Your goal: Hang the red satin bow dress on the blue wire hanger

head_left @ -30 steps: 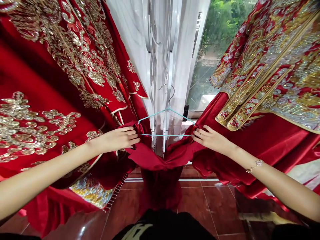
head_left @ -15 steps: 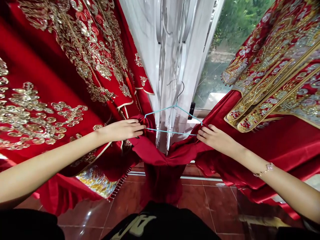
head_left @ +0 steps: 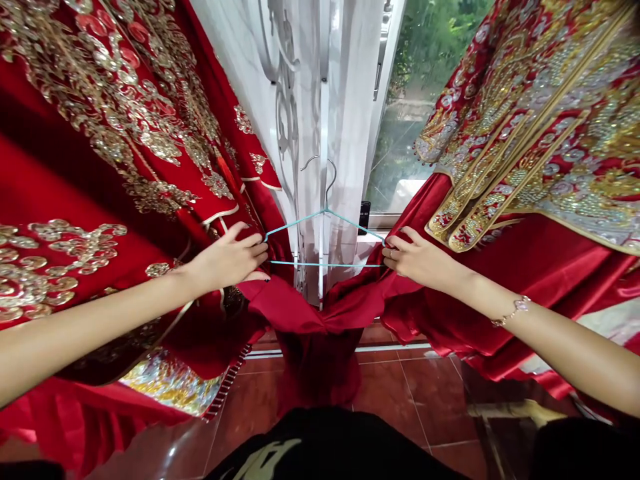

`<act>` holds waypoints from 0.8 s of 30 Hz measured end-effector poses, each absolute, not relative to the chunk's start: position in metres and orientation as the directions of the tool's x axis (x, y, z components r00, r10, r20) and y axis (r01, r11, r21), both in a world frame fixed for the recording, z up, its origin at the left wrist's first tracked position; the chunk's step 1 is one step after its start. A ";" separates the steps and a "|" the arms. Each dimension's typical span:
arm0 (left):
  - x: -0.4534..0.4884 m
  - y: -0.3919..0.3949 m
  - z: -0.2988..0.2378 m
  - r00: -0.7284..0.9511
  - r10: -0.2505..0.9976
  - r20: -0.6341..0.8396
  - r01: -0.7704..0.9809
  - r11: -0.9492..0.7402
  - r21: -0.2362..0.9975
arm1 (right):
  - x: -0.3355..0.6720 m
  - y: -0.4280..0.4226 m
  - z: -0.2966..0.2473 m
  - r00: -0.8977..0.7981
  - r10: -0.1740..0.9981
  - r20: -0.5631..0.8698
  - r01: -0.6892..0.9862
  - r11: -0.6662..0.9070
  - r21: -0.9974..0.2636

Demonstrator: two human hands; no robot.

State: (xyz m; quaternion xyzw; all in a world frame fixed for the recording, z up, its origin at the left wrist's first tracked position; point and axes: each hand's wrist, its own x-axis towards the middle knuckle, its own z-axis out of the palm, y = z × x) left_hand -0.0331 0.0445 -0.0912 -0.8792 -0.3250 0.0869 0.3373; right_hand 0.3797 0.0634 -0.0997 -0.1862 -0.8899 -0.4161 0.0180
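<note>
A thin light-blue clothes hanger [head_left: 323,265] with a metal hook stands upright between my hands. A plain red garment [head_left: 320,319] sags in the middle below it, drawn out toward both hanger ends. My left hand [head_left: 233,257] is closed at the hanger's left end, with the garment's cloth in its fingers. At the right end, my right hand [head_left: 413,259] pinches the cloth against the hanger corner. A ring and a bracelet are on this right hand and wrist. The fingertips of both hands are partly hidden by fabric.
Red gowns with gold beadwork [head_left: 165,120] hang close on the left, and another beaded red costume [head_left: 520,147] hangs on the right. Behind the hanger are a white metal frame [head_left: 324,133], a sheer curtain and a window [head_left: 415,100]. A dark phone-like object [head_left: 365,218] stands by the sill. Red tiles [head_left: 395,393] cover the floor.
My view has turned slightly right, so the surroundings shift left. My left hand's upper fingers have lifted and spread a little. Both hands still hold the hanger ends and the cloth.
</note>
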 end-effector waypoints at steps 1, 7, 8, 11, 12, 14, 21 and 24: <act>-0.038 0.044 -0.087 0.792 0.604 0.090 0.523 -0.595 -0.611 | 0.382 0.062 -0.096 -0.926 0.326 0.190 0.357 0.590 0.725; -0.059 0.039 -0.081 0.718 0.656 0.233 0.669 -0.558 -0.492 | 0.395 0.061 -0.084 -0.886 0.397 0.240 0.457 0.658 0.598; -0.059 0.038 -0.083 0.705 0.672 0.225 0.681 -0.554 -0.478 | 0.396 0.061 -0.084 -0.880 0.411 0.238 0.469 0.671 0.574; -0.057 0.036 -0.087 0.687 0.704 0.180 0.690 -0.555 -0.465 | 0.395 0.061 -0.088 -0.869 0.437 0.234 0.489 0.683 0.542; -0.056 0.037 -0.088 0.682 0.711 0.173 0.693 -0.552 -0.465 | 0.395 0.061 -0.090 -0.867 0.441 0.234 0.492 0.679 0.544; -0.056 0.038 -0.090 0.678 0.716 0.163 0.694 -0.551 -0.463 | 0.394 0.059 -0.094 -0.856 0.454 0.247 0.509 0.657 0.557; -0.067 0.039 -0.104 0.743 0.644 0.182 0.648 -0.626 -0.434 | 0.382 0.040 -0.106 -0.799 0.502 0.331 0.585 0.519 0.623; -0.076 0.040 -0.116 0.752 0.607 0.258 0.653 -0.632 -0.417 | 0.374 0.034 -0.106 -0.754 0.568 0.330 0.625 0.465 0.627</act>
